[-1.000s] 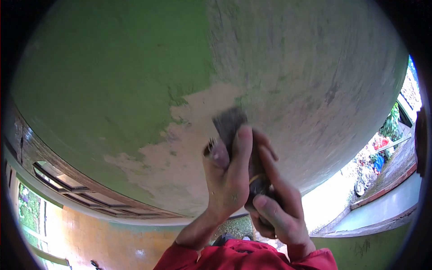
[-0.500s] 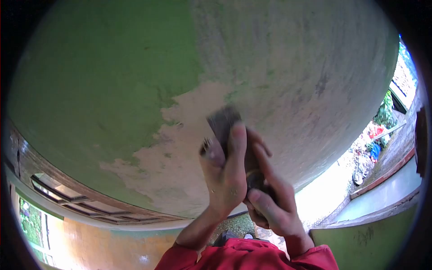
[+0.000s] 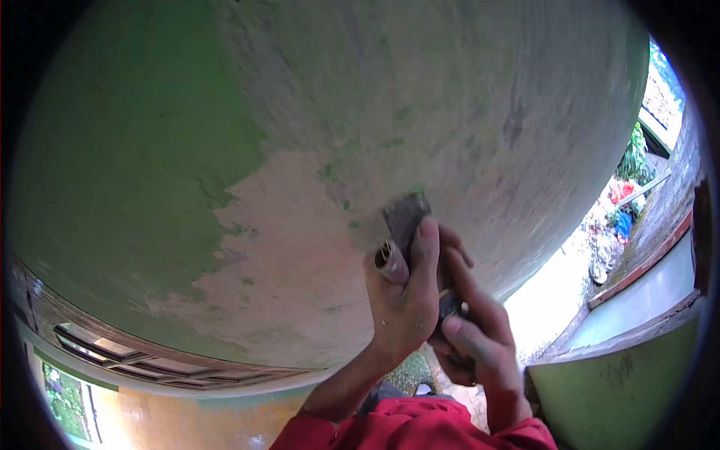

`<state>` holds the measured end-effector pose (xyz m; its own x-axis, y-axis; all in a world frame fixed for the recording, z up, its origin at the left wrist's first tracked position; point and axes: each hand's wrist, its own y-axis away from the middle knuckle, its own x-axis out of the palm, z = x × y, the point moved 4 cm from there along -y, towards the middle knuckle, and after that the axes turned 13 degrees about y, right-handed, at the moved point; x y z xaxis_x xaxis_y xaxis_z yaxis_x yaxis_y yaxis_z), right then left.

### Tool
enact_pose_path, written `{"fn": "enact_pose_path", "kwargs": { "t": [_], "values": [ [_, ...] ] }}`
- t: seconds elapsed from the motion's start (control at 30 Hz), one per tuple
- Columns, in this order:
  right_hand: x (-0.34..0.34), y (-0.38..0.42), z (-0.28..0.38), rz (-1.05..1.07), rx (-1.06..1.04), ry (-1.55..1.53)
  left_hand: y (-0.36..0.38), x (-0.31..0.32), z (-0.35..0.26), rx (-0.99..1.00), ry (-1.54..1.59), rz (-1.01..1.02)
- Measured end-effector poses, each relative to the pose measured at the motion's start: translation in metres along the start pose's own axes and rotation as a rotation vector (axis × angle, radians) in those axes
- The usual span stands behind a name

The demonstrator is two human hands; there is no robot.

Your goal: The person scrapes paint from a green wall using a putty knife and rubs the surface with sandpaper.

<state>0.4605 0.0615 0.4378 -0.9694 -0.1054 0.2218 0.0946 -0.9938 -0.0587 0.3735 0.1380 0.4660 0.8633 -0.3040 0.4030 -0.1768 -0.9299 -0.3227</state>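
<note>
Both my hands are on a scraper (image 3: 407,215) with a flat grey blade, its edge at or close to the wall; contact is hard to make out. My left hand (image 3: 401,311) grips it near the blade, thumb laid along the metal. A rolled, tube-like piece (image 3: 391,262) with a hollow end sticks out of the same hand. Lower down, my right hand (image 3: 480,337) is wrapped round the dark handle (image 3: 450,304), which the fingers partly hide. The wall (image 3: 142,142) is green at left, with a bare pinkish patch (image 3: 285,225) and worn, streaked paint to the right.
Wooden window frames (image 3: 135,358) run along the lower left, above a yellowish tiled surface (image 3: 187,416). A low green wall (image 3: 615,397) stands at lower right. Beyond the right edge lie plants (image 3: 634,156) and scattered debris (image 3: 604,232). A shoe (image 3: 424,390) shows below my hands.
The scraper and both hands have shifted right across the wall, away from the green edge. The view has turned slightly, so the bare patch appears farther left. Both grips look the same.
</note>
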Motion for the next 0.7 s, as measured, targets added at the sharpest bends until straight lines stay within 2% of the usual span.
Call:
{"fn": "enact_pose_path", "kwargs": {
  "t": [0.03, 0.1, 0.17, 0.27, 0.33, 0.43, 0.53, 0.6, 0.67, 0.7],
  "values": [
    [-0.002, -0.001, 0.010, 0.058, -0.024, -0.007, 0.000, 0.005, -0.004, -0.019, 0.027, -0.025],
    [-0.001, 0.003, -0.001, 0.035, -0.022, 0.020, 0.001, 0.005, -0.004, -0.028, 0.054, -0.044],
    [-0.002, 0.004, -0.007, 0.035, -0.041, 0.012, 0.002, -0.002, 0.003, 0.013, 0.007, 0.035],
    [0.002, -0.001, 0.020, 0.030, 0.014, 0.001, -0.011, 0.008, -0.011, 0.061, 0.068, 0.025],
    [0.001, -0.003, 0.009, 0.009, -0.057, 0.060, -0.003, 0.002, -0.004, 0.055, 0.049, 0.029],
    [-0.001, 0.001, -0.002, 0.053, -0.010, -0.017, -0.006, 0.005, -0.003, 0.067, 0.051, 0.017],
    [0.000, -0.003, 0.021, 0.039, -0.080, -0.024, -0.007, 0.007, -0.010, 0.071, 0.041, 0.021],
    [0.004, 0.000, 0.007, -0.021, -0.079, 0.104, -0.007, 0.004, -0.012, 0.059, 0.037, 0.025],
    [0.007, 0.007, -0.013, 0.019, -0.042, 0.153, 0.010, -0.015, -0.002, 0.108, -0.046, 0.012],
    [0.009, 0.005, -0.017, 0.038, -0.005, 0.195, 0.013, -0.020, 0.002, 0.062, -0.010, -0.034]
  ]
}}
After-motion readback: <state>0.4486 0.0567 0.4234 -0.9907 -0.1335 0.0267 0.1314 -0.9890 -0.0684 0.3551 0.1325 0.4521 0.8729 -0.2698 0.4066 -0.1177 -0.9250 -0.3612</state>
